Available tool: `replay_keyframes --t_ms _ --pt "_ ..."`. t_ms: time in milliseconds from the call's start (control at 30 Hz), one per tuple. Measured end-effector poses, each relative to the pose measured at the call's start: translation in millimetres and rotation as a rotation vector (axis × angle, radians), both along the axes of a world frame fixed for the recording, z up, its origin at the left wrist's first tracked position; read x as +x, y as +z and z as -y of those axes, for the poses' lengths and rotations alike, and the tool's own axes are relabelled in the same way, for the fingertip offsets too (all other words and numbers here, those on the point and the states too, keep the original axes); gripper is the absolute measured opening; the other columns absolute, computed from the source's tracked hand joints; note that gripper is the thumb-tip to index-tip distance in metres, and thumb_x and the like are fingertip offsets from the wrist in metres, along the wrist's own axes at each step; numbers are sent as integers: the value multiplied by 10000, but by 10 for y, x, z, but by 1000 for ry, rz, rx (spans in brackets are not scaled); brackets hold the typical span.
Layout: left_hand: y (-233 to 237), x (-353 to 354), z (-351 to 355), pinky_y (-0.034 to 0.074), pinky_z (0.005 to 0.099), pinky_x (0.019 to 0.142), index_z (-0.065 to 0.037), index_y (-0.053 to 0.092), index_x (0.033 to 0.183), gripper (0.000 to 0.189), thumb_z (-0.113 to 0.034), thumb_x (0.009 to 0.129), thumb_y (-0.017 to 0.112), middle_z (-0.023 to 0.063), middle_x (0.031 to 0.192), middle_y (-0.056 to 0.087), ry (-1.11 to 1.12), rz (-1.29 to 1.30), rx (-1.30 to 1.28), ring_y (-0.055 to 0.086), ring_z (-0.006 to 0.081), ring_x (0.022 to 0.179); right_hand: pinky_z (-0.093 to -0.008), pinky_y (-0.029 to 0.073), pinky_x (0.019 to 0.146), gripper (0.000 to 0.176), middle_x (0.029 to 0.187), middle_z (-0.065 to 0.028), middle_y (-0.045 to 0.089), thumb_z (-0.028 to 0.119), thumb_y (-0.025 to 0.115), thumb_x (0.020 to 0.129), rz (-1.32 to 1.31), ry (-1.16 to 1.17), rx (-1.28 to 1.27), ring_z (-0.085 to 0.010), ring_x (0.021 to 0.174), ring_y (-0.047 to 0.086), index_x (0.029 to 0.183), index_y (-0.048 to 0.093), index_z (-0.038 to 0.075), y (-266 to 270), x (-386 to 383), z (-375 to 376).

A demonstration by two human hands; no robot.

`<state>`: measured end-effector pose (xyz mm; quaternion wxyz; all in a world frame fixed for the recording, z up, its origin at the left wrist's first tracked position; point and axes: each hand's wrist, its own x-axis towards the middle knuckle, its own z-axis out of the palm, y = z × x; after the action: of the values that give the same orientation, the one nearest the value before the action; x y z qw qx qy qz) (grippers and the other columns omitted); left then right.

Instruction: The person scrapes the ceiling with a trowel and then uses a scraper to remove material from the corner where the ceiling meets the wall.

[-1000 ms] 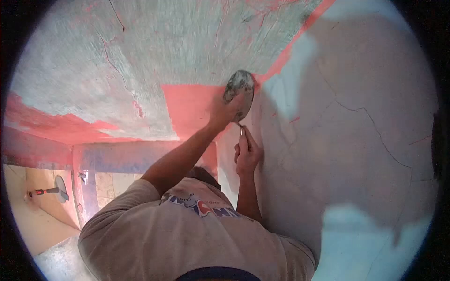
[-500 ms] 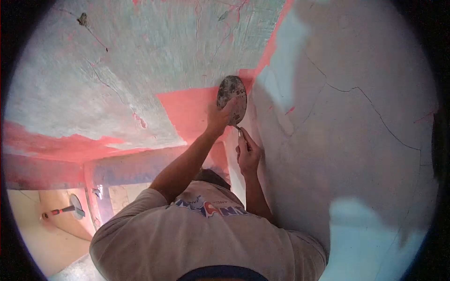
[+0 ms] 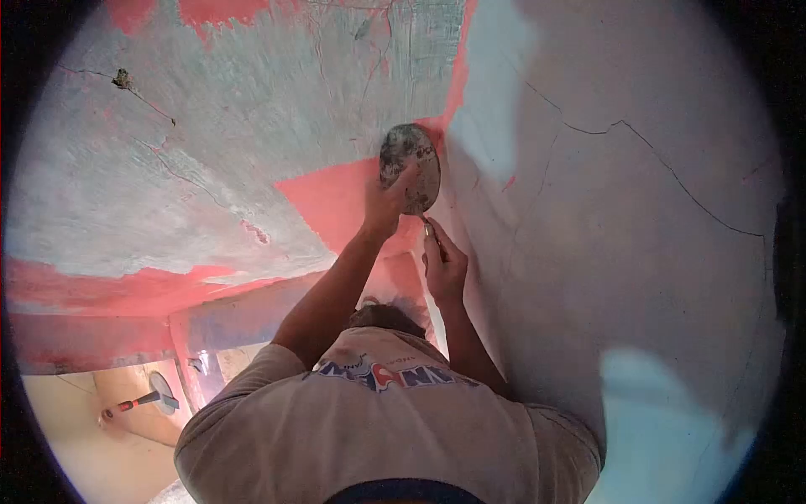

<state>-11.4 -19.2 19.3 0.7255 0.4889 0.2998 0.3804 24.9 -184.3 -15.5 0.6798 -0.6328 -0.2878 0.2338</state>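
My left hand [image 3: 388, 200] grips a round plate [image 3: 422, 164], its thumb lying over the face. The plate is grey and blotched with dark stains, and is tilted nearly on edge. At the plate's lower edge, my right hand [image 3: 445, 267] is closed around a slim tool [image 3: 429, 231] with a short metal part. The tool's tip meets the plate's rim; its working end is hidden, so I cannot tell its exact kind. Both arms reach out past my printed grey shirt [image 3: 386, 428]. Behind the plate is a pink patch [image 3: 327, 197] of a grey-smeared surface.
Close on the right stands a grey wall [image 3: 638, 218] with a long crack and pale blue patches. The grey-smeared surface [image 3: 252, 92] fills the upper left, cracked and edged in pink. At lower left are an orange-and-black handled tool [image 3: 130, 405] and a pale disc [image 3: 165, 388].
The view has shifted slightly, moving the walls and room within the frame. Both hands keep their holds, with the tool still at the plate's lower edge.
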Motion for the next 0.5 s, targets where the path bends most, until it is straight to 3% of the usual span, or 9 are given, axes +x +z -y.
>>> replay_keyframes --t_ms 67,133,233,300,433,500 --pt "-175 -29 37 582 338 790 50 715 1152 333 -199 935 758 100 1063 738 7 33 -36 710 185 910 -213 330 515 351 721 68 513 145 575 1047 20 -15 -71 -22 567 402 1356 653 0 -209 -42 32" --pt "-510 -5 125 579 326 751 50 738 1134 342 -228 936 754 93 1043 748 45 88 -104 707 166 870 -250 436 631 351 822 -16 621 191 576 1051 70 -47 -141 -76 678 517 1325 669 -7 -399 -124 93" --pt "-615 -17 32 586 346 818 32 723 1171 326 -185 930 758 103 1116 739 -5 -30 -2 712 183 942 -283 481 725 358 947 -77 687 224 584 1053 40 -73 -170 -123 796 607 1310 680 -6 -378 -152 126" --pt "-615 -81 33 579 363 870 39 702 1181 343 -190 934 762 115 1128 728 -76 -34 -121 704 198 989 -239 371 522 356 714 44 542 203 586 1055 -70 -57 -167 -38 571 435 1330 669 -8 -240 -146 143" --pt "-510 -53 87 589 362 861 43 700 1176 348 -200 936 764 116 1108 732 -58 32 -160 714 206 978 -241 361 512 360 706 33 538 205 583 1056 180 -113 -157 -37 567 429 1323 670 -20 -475 -148 127" --pt "-510 -17 82 591 361 854 40 699 1185 365 -216 934 768 112 1104 734 -35 63 -107 719 205 967 -242 362 511 359 705 26 539 205 585 1054 170 -119 -133 -37 566 428 1320 671 -20 -515 -150 101"
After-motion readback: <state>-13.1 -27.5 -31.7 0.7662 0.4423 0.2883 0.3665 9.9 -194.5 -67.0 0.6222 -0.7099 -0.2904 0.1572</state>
